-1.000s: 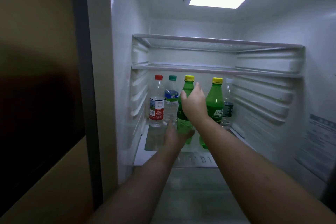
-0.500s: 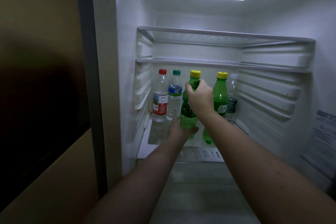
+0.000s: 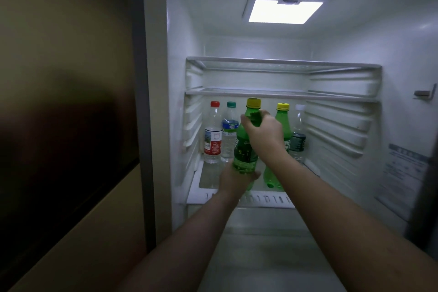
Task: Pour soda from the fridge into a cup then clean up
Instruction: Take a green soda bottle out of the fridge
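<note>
1. Fridge (image 3: 180, 31) stands open; the soda bottle (image 3: 245, 149) is raised above its shelf (image 3: 260, 199).
2. The right hand (image 3: 263, 133) grips the bottle's neck; the left hand (image 3: 233, 179) cups its base.
3. No cup shows; pouring and cleanup remain.

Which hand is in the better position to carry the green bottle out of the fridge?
Probably the right hand: its fingers wrap the green bottle near the neck. The left hand only supports it under the base.
</note>
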The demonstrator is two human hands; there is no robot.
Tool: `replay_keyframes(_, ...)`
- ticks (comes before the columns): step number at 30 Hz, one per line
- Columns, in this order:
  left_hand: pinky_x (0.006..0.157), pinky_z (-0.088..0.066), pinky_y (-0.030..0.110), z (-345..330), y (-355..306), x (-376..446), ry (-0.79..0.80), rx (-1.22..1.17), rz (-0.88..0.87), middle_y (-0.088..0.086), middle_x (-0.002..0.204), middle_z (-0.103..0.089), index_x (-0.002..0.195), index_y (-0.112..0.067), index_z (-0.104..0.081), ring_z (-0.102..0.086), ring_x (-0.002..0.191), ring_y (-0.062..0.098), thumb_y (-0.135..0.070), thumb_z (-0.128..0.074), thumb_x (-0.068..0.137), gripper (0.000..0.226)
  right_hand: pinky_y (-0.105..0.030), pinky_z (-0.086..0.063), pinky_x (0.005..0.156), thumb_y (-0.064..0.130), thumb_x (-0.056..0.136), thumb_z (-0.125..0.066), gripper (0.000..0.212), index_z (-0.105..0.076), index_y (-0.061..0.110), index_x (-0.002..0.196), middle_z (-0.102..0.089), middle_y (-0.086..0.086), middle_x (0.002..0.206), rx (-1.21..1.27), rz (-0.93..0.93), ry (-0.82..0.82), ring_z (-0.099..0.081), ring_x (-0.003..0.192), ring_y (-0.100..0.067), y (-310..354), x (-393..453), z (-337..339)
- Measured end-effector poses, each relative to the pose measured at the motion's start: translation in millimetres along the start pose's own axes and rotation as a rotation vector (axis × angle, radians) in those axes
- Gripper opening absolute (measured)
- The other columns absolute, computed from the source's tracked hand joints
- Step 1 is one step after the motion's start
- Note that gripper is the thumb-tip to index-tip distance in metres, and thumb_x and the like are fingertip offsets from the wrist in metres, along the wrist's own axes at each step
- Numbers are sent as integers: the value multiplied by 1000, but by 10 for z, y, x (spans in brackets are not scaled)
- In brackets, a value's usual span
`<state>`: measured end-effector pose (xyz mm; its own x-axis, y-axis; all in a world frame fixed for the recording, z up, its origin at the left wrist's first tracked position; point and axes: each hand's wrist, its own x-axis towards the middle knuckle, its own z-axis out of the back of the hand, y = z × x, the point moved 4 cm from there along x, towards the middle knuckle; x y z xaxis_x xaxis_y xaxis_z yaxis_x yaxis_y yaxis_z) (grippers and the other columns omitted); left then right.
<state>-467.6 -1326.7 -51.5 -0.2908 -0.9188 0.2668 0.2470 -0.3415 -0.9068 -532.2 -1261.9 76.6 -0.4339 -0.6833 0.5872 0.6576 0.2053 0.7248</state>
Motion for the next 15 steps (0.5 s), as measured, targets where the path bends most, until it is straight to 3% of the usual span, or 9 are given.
replay_keyframes(3, 76, -54, 29, 32, -68, -204, 30, -3, 65, -1, 98, -66, 110, -18, -61, -64, 94, 22, -33, -80, 75, 43, -24, -47, 60, 48, 90, -58, 29, -57, 20, 99, -60, 4, 91, -65, 57, -12, -57, 82, -12, 91, -120, 117)
replay_keyframes(6, 88, -55, 37, 31, -122, -428, 50, -11, 77, -3, 100, -64, 112, -20, -59, -63, 98, 21, -33, -80, 76, 44, -28, -49, 66, 47, 88, -61, 24, -58, 23, 90, -60, 7, 85, -76, 86, 4, -56, 80, -10, 179, -252, 237)
replay_keyframes(11, 82, -56, 33, 71, -218, -795, 29, -34, 36, -7, 90, -63, 112, -19, -61, -61, 88, 13, -35, -82, 73, 47, -23, -45, 62, 49, 87, -60, 28, -59, 22, 90, -62, 6, 86, -81, 117, -1, -58, 80, -9, 303, -530, 453)
replay_keyframes(15, 81, -57, 37, 51, -309, -1138, 45, -80, 70, -2, 97, -66, 114, -18, -62, -64, 90, 18, -32, -83, 72, 50, -21, -44, 62, 50, 87, -60, 29, -59, 22, 89, -62, 6, 85, -93, 111, -8, -58, 80, -9, 370, -769, 655)
